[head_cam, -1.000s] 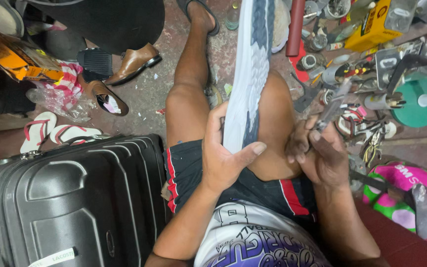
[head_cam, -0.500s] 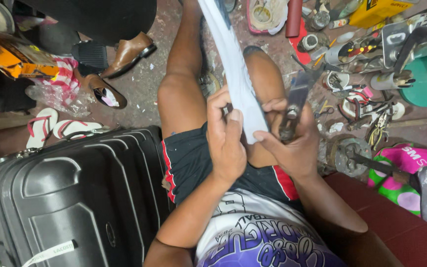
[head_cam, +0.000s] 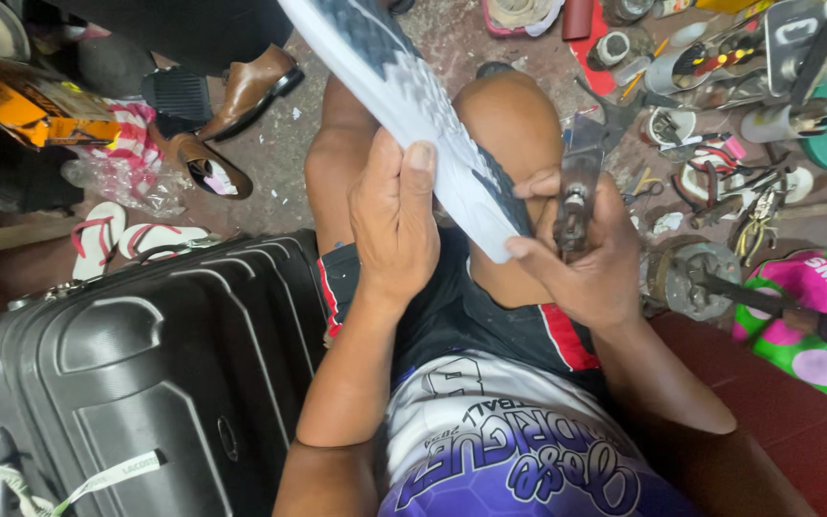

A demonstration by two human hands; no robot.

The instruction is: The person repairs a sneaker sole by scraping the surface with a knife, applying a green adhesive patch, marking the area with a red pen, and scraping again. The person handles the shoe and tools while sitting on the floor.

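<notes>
Two hands up over the lap. Left hand (head_cam: 396, 230) wraps the heel end of a white shoe sole (head_cam: 404, 101), tread side up, slanting away above the knees. Right hand (head_cam: 581, 258) closed around a metal tool (head_cam: 578, 187), forefinger touching the sole's end. Black suitcase (head_cam: 126, 373) just left; brown shoes (head_cam: 227, 124) on floor.

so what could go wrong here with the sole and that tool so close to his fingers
1. The right hand grips a metal tool right by the sole; its thumb lies on the sole's end, so a slip could nick it.
2. The left hand holds the sole only at its edge, above the bare knee; the tool could slip onto the leg.
3. The long sole sticks out unsupported and could twist.
</notes>
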